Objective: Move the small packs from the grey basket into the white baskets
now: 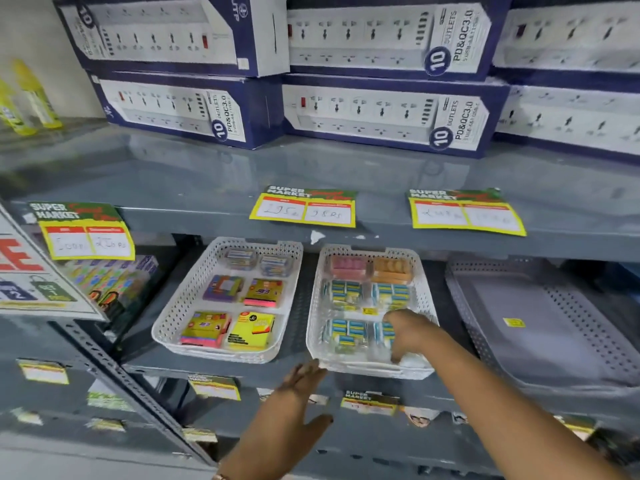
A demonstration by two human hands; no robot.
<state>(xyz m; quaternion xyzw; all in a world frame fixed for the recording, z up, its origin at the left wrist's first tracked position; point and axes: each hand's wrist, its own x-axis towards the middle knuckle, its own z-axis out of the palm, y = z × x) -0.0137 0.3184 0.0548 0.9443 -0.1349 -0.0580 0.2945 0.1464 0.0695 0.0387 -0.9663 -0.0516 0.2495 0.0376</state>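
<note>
Two white perforated baskets sit side by side on the lower grey shelf. The left white basket (166, 323) holds several colourful small packs (263, 292). The right white basket (313, 327) holds pink, orange and blue-green packs (344, 292). My right hand (408, 332) reaches into its near right corner, fingers curled down onto clear-wrapped packs; the grip itself is hidden. My left hand (301, 382) rests flat, fingers apart, against that basket's front left corner. The grey basket (568, 306) stands to the right, with only a small yellow tag (514, 322) on its floor.
The upper shelf (311, 174) overhangs the baskets and carries stacked blue-and-white power-strip boxes (388, 112) and yellow bottles (31, 95) at far left. Yellow price labels (304, 211) hang on its front edge. A box of colourful items (114, 278) sits left of the baskets.
</note>
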